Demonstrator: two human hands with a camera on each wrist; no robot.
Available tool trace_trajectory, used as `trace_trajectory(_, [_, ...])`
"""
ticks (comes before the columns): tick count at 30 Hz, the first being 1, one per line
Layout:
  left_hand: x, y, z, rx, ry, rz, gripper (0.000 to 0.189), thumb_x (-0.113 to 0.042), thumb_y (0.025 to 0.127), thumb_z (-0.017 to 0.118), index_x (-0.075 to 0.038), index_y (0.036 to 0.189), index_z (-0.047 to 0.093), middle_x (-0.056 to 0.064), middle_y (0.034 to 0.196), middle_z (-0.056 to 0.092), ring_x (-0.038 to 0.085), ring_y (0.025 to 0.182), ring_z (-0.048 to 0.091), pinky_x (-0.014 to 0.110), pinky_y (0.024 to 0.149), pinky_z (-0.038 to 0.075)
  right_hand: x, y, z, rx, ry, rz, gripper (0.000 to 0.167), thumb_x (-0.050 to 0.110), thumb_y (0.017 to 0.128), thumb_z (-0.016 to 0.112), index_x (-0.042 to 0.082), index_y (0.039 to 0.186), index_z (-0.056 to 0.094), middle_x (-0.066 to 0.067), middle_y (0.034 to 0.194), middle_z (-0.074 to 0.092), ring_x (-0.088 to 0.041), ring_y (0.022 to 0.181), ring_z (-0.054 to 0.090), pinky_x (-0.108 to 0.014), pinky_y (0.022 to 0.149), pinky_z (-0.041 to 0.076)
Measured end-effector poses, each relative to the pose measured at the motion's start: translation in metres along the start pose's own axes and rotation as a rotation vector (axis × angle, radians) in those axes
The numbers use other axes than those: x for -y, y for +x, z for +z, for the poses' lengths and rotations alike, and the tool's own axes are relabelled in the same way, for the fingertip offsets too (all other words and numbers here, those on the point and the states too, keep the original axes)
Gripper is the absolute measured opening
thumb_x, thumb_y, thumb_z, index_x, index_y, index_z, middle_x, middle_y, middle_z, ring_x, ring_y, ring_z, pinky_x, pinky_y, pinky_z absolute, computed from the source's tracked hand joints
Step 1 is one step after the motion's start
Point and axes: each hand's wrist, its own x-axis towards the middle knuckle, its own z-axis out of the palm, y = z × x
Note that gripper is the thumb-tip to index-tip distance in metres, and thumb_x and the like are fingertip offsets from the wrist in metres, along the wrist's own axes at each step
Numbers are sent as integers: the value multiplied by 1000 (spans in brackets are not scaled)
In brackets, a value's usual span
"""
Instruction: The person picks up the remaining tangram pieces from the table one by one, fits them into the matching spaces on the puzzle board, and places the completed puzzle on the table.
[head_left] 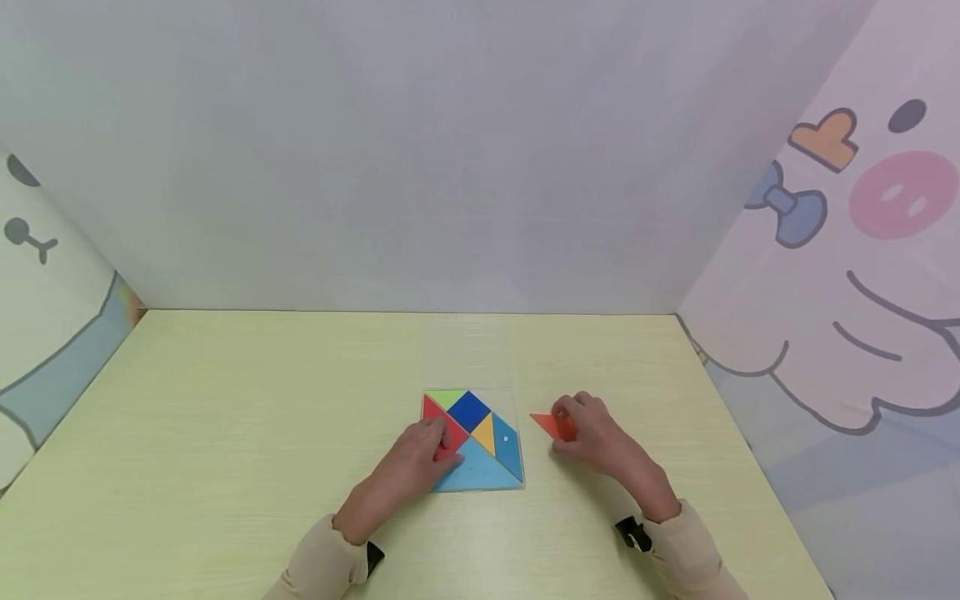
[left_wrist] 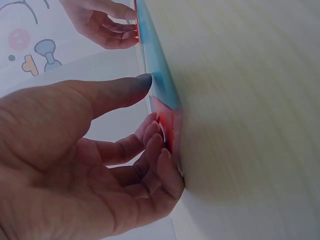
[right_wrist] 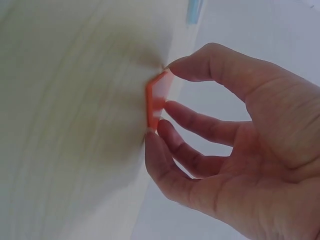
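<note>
A tangram tray (head_left: pixel 522 460) lies on the table, its pieces fitted side by side. They include a red triangle (head_left: pixel 431 408), a green triangle (head_left: pixel 444 398), a dark blue square (head_left: pixel 469 412), a yellow triangle (head_left: pixel 486 435), a blue parallelogram (head_left: pixel 507 446) and a large light blue triangle (head_left: pixel 480 472). My left hand (head_left: pixel 417 452) rests over the tray's left side, fingertips on the red triangle and thumb against the light blue one. To the right of the tray, my right hand (head_left: pixel 592 429) pinches an orange triangle (right_wrist: pixel 156 100) by its edges between thumb and fingers, close over the tabletop.
The pale wooden table (head_left: pixel 262 400) reaches back to a plain grey wall (head_left: pixel 405 167). A side wall with cartoon figures (head_left: pixel 825 333) stands at the right, another at the left. Black straps (head_left: pixel 633 533) show at both cuffs.
</note>
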Motion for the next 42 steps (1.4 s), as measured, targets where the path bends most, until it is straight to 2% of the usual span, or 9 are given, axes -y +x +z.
trace_trajectory(10, [2,1,1,9,2,0,28,-12,90,79,-8,90,52,1,77,44,16,76,45,27,64,36,0,0,2,-21,-6,-12,38,4,80,83,3,111,62,-10,106,54,-26,99,49,-37,75,51])
trace_trajectory(16, [3,1,-2,5,0,7,29,-12,90,79,-8,90,51,1,76,44,16,75,45,27,63,36,0,2,1,-4,-3,-9,35,2,81,83,2,111,66,-11,111,56,-25,100,52,-37,78,54])
trace_trajectory(27, [3,1,-1,13,-12,-7,27,-12,91,78,-7,91,52,1,77,45,16,77,45,27,64,37,-3,3,-2,8,-15,-38,35,3,81,82,3,111,65,-8,103,59,-24,96,51,-36,76,50])
trace_trajectory(42, [3,0,-1,11,-4,-1,27,-13,91,78,-7,91,52,1,78,45,16,77,44,28,64,37,-3,12,-4,-50,-36,-113,33,3,81,83,4,109,64,-7,100,57,-24,94,48,-32,72,46])
